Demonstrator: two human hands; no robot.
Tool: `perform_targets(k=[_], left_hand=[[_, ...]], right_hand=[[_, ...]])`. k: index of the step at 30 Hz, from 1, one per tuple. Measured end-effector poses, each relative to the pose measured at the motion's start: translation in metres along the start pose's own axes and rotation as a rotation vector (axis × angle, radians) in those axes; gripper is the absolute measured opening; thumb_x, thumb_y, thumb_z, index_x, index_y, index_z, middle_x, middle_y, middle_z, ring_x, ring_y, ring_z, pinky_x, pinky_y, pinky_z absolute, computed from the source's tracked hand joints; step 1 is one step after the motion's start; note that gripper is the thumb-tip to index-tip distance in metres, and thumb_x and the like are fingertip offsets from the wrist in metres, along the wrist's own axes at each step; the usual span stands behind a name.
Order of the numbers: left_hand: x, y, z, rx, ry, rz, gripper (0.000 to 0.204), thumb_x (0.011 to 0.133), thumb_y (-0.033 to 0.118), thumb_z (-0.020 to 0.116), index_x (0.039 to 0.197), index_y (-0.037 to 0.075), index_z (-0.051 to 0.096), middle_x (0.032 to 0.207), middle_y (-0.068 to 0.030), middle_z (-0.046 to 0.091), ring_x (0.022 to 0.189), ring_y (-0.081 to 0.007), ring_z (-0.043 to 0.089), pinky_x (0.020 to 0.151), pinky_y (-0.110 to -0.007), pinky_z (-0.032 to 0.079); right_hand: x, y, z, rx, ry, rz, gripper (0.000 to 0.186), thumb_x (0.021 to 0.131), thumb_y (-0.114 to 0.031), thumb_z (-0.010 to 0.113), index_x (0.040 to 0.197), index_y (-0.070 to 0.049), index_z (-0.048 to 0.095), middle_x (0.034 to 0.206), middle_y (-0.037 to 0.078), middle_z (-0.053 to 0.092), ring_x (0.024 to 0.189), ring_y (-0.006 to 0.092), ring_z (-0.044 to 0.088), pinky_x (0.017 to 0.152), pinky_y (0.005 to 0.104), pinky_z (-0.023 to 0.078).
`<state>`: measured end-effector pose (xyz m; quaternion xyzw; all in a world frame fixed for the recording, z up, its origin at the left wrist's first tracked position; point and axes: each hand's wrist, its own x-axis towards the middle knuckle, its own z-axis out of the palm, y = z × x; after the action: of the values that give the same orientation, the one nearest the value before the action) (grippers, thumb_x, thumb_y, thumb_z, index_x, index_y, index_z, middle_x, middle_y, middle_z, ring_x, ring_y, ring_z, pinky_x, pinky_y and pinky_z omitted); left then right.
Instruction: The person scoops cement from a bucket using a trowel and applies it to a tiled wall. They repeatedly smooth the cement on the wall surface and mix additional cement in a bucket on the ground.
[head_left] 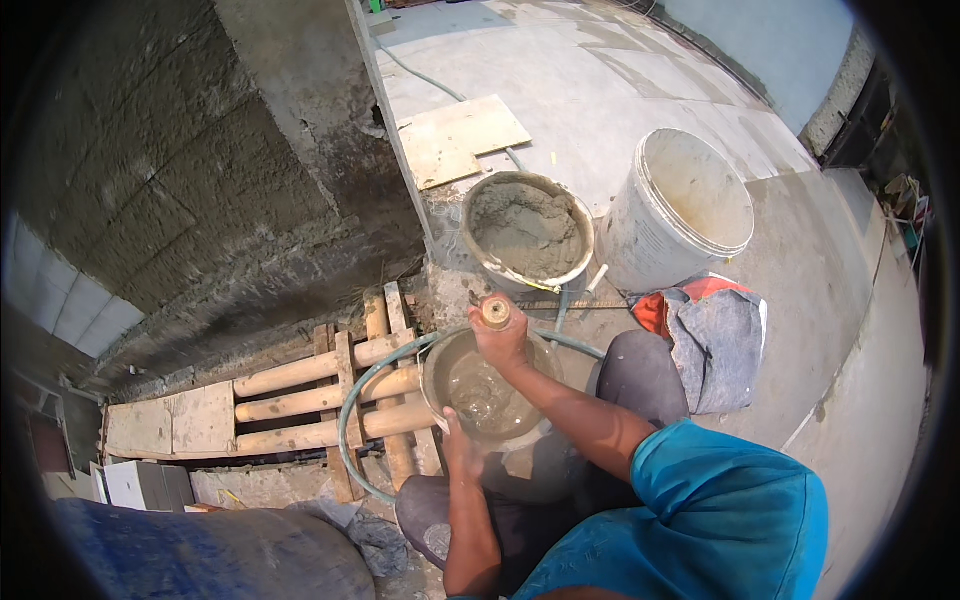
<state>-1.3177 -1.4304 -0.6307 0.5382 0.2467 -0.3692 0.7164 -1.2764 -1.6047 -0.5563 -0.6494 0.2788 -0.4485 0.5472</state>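
Observation:
My right hand [505,340] is wrapped round an upright tool's round wooden handle [497,311] over a grey bucket of wet, slurry-like mix [480,405]; the tool's lower end is hidden. Fingers of my left hand [457,440] grip that bucket's left rim. The bucket sits between my bent knees. Just beyond it stands another bucket [530,235], heaped with thicker grey mortar, with a large white plastic bucket [685,205] to its right.
A green hose [350,430] loops round the bucket. Wooden poles and planks [290,410] lie at left beside a rough plastered wall [170,160]. A flat board [455,135] lies behind; grey-and-red sacking [715,350] is at right; a blue drum-like object [200,550] is lower left.

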Motion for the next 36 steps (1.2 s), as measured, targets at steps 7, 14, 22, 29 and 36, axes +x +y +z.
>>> perform_targets(k=[7, 14, 22, 29, 36], left_hand=[[0.002, 0.006, 0.017, -0.065, 0.102, 0.181, 0.069, 0.105, 0.049, 0.049, 0.152, 0.000, 0.037, 0.144, -0.0166, 0.048, 0.123, -0.0285, 0.056, 0.099, -0.040, 0.051], [-0.003, 0.007, 0.027, -0.120, 0.114, 0.323, 0.063, 0.106, 0.046, 0.049, 0.151, 0.002, 0.040, 0.144, -0.0153, 0.049, 0.123, -0.0277, 0.056, 0.101, -0.040, 0.050], [0.007, -0.001, 0.022, -0.339, 0.038, 0.279, 0.056, 0.106, 0.037, 0.051, 0.147, -0.001, 0.044, 0.142, -0.0146, 0.053, 0.122, -0.0278, 0.057, 0.101, -0.041, 0.049], [0.005, -0.002, 0.032, -0.389, -0.003, 0.316, 0.055, 0.104, 0.035, 0.056, 0.145, -0.001, 0.047, 0.139, -0.0153, 0.055, 0.121, -0.0284, 0.058, 0.101, -0.043, 0.050], [0.018, 0.002, 0.028, -0.432, -0.004, 0.312, 0.057, 0.103, 0.036, 0.059, 0.142, -0.005, 0.049, 0.137, -0.0160, 0.055, 0.119, -0.0279, 0.058, 0.099, -0.042, 0.051]], right_hand=[[-0.019, 0.064, 0.023, 0.521, -0.788, 0.540, 0.019, 0.081, 0.005, 0.070, 0.083, -0.007, 0.055, 0.066, -0.001, 0.054, 0.051, 0.0092, 0.050, 0.047, 0.0270, 0.039], [0.001, -0.016, -0.021, 0.761, -0.699, 0.604, 0.015, 0.084, 0.002, 0.066, 0.081, -0.007, 0.055, 0.063, 0.000, 0.052, 0.051, 0.0089, 0.049, 0.047, 0.0279, 0.039], [-0.035, 0.062, -0.002, -0.178, -0.254, 0.100, 0.020, 0.080, -0.015, 0.074, 0.087, 0.002, 0.067, 0.076, 0.012, 0.069, 0.065, 0.0196, 0.063, 0.063, 0.0397, 0.050], [-0.029, 0.071, -0.008, -0.052, -0.235, 0.334, 0.009, 0.083, -0.011, 0.071, 0.084, -0.005, 0.064, 0.066, 0.002, 0.061, 0.054, 0.0134, 0.056, 0.052, 0.0312, 0.045], [-0.029, 0.029, -0.039, 0.378, -0.564, 0.641, 0.012, 0.087, 0.000, 0.064, 0.089, -0.006, 0.054, 0.061, 0.003, 0.052, 0.048, 0.0114, 0.049, 0.043, 0.0304, 0.040]])
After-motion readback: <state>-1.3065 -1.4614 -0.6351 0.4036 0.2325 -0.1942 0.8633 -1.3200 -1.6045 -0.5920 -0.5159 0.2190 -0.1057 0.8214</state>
